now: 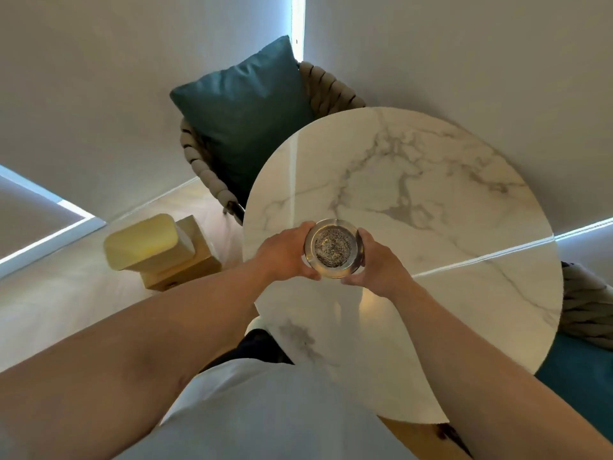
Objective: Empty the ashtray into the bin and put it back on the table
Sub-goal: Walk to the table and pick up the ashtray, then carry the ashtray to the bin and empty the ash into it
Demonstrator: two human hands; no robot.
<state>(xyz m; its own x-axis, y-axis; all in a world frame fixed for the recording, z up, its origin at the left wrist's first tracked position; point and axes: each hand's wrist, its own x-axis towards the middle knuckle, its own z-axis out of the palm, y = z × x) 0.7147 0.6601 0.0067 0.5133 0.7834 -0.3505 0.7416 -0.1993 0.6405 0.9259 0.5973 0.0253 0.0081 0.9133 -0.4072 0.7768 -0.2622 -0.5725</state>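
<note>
Marble, white with grey veins, tops the round table (431,194) the person stands over. Fingers (310,227) of the left hand (285,252) and those of the right hand (373,258) curl round opposite sides of a glass ashtray (333,249), holding it level above the table's near side, grey ash inside. Beyond, a teal cushion (242,117) rests in a woven chair (205,174), and a gold bin (159,250) stands on the floor left of the table.

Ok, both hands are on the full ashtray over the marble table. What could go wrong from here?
1. The glass ashtray holds loose ash; tilting it on the way to the gold bin could spill ash onto the marble table or the floor.
2. The left hand and right hand grip only its smooth rim, so it might slip and break.
</note>
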